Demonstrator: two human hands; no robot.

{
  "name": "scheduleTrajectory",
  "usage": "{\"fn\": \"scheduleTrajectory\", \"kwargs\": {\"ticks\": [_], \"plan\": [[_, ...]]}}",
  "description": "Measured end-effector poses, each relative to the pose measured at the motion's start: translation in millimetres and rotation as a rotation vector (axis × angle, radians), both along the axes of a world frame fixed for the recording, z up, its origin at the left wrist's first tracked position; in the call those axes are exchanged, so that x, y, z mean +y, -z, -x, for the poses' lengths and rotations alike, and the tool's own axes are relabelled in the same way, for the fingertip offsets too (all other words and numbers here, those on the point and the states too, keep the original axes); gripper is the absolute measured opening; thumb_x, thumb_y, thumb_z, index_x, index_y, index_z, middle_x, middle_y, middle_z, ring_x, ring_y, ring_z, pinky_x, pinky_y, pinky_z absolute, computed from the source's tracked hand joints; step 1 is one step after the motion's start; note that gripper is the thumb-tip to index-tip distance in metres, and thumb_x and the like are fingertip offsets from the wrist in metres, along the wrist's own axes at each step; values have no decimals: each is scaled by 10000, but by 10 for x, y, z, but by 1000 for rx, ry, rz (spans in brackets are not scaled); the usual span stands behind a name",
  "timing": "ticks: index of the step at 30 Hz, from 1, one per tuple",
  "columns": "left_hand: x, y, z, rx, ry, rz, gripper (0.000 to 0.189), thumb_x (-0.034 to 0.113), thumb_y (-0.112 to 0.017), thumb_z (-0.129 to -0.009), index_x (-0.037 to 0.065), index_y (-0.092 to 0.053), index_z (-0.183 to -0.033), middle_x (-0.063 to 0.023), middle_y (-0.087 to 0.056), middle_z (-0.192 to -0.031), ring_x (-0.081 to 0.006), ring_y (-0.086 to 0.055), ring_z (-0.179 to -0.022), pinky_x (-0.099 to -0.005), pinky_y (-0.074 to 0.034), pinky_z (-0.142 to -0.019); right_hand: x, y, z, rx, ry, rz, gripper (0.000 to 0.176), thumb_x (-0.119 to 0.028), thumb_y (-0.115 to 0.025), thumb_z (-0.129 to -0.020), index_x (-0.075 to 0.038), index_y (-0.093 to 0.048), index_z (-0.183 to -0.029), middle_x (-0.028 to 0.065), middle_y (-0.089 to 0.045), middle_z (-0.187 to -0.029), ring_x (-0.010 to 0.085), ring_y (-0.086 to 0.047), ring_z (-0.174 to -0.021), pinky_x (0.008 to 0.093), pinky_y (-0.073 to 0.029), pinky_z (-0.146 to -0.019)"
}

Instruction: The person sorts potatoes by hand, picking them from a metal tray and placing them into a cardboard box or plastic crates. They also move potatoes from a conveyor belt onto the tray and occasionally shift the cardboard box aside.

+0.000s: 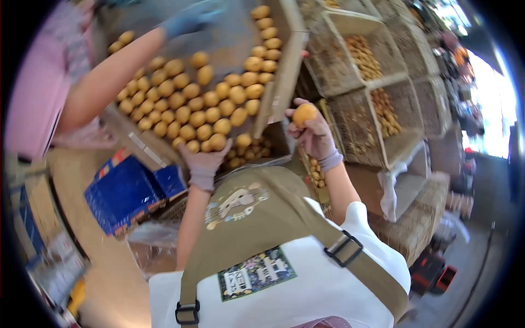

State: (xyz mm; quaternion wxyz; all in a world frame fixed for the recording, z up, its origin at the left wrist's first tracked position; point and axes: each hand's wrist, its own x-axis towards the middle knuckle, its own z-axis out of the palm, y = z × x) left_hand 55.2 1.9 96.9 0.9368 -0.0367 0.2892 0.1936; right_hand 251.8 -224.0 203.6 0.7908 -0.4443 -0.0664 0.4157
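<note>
Many round yellow-brown fruits (210,99) lie on a sorting table (229,52) with raised cardboard edges. At the near edge, my left hand (203,163), in a pale glove, touches the fruits; its fingertips are partly hidden beneath them. My right hand (318,136), gloved too, holds one orange-yellow fruit (304,113) between thumb and fingers, to the right of the table's edge. Below the table's opening is a box with more small fruits (249,153), between my two hands.
A co-worker's blue-gloved hand (194,19) reaches over the table from the left. Stacked plastic crates (361,87) with fruit stand at the right. A blue box (128,191) lies at the lower left, near a plastic bag (156,240). More fruits (316,172) sit below my right hand.
</note>
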Motion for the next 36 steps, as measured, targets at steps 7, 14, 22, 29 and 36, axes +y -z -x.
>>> {"fn": "scheduleTrajectory", "kwargs": {"ticks": [7, 14, 22, 29, 36], "plan": [[27, 164, 1, -25, 94, -14, 1015, 862, -424, -807, 211, -277, -1572, -17, -303, -1623, -355, -251, -1489, -727, -235, -1150, -2943, -58, -937, -162, 1344, -248, 349, -299, -611, -966, -84, -562, -1236, 126, -680, -1089, 225, -675, -887, 379, -575, -845], [1, 60, 38, -60, 83, 30, 1065, 866, -496, -768, 234, -232, -1583, -34, -219, -1649, -352, -202, -1501, -755, -243, -1119, -1605, 160, -658, -336, 945, 253, 331, -269, -557, -1023, -107, -548, -1311, 105, -679, -1159, 251, -676, -968, 408, -551, -889], [-40, 140, 70, -51, -50, 268, 1047, 827, -464, -829, 149, -197, -1580, -132, -213, -1643, -386, -242, -1480, -714, -212, -1146, 894, 142, 569, -1756, -373, 340, 456, -159, -726, -776, -85, -640, -1217, 136, -645, -1188, 369, -610, -1105, 475, -472, -987], [-103, 290, 162, -207, -66, -36, 889, 744, -453, -886, 181, -262, -1548, -101, -312, -1606, -372, -316, -1456, -660, -274, -1131, 1281, 418, 461, -1932, -389, 778, 498, -362, -633, -862, -148, -612, -1310, 144, -585, -1304, 342, -541, -1226, 506, -365, -1055], [-152, 540, 242, -109, 88, -7, 649, 510, -482, -985, 173, -347, -1523, -97, -354, -1584, -389, -332, -1440, -745, -235, -1104, 1427, 457, 87, -1713, -663, 866, 281, -304, -641, -865, -118, -718, -1061, 103, -688, -1080, 347, -632, -1059, 488, -460, -952]]}}
